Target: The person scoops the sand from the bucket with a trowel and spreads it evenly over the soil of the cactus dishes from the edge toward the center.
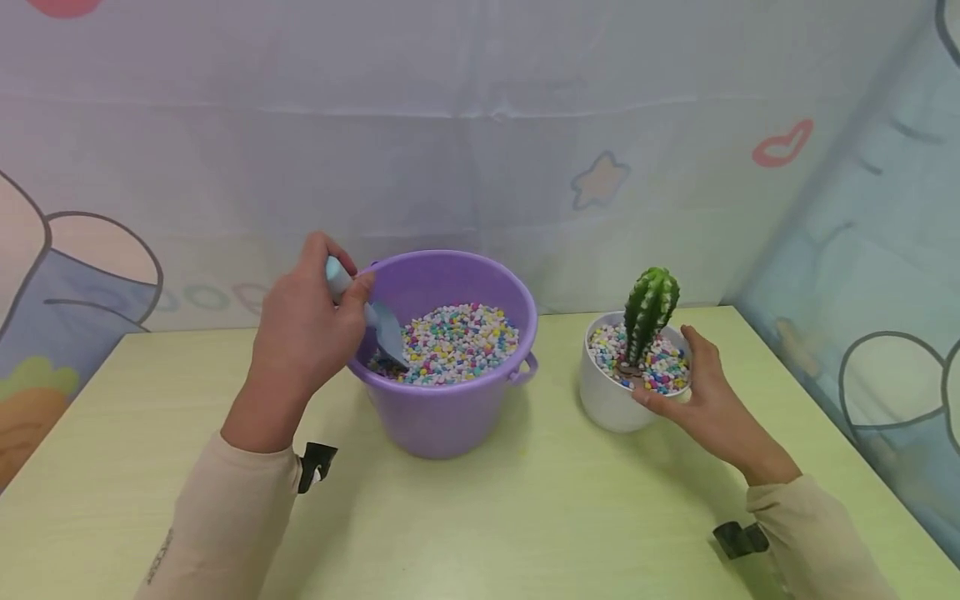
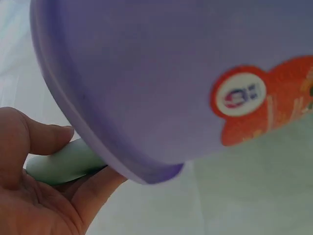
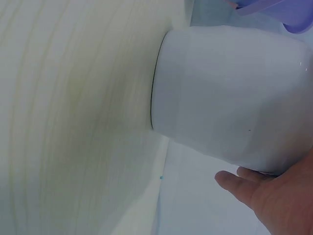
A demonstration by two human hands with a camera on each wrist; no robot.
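1. Looking through the head camera, I count two hands, one purple bucket point(image 1: 442, 421), one blue scoop point(image 1: 387, 333), one white pot point(image 1: 606, 404) and one cactus point(image 1: 649, 312).
2. I see the bucket standing near the back edge of the table point(image 1: 465, 533), with the pot to its right, apart from it.
3. Small coloured beads, too many for me to count, make two lots: one in the bucket point(image 1: 461, 342), one in the pot around the cactus point(image 1: 663, 362).
4. My left hand point(image 1: 307, 325) is clamped on the scoop's handle, thumb against fingers, at the bucket's left rim; the blade slants down, its tip in the beads.
5. That forearm rises from the lower left in a beige sleeve point(image 1: 225, 517).
6. My right hand point(image 1: 712, 408) grips the pot from its right side, thumb at the near rim, fingers round the far side; its forearm reaches in from the lower right.
7. I have the two hands well apart, bucket and pot between them.
8. The left wrist view shows me one orange label point(image 2: 279, 100) on the bucket.
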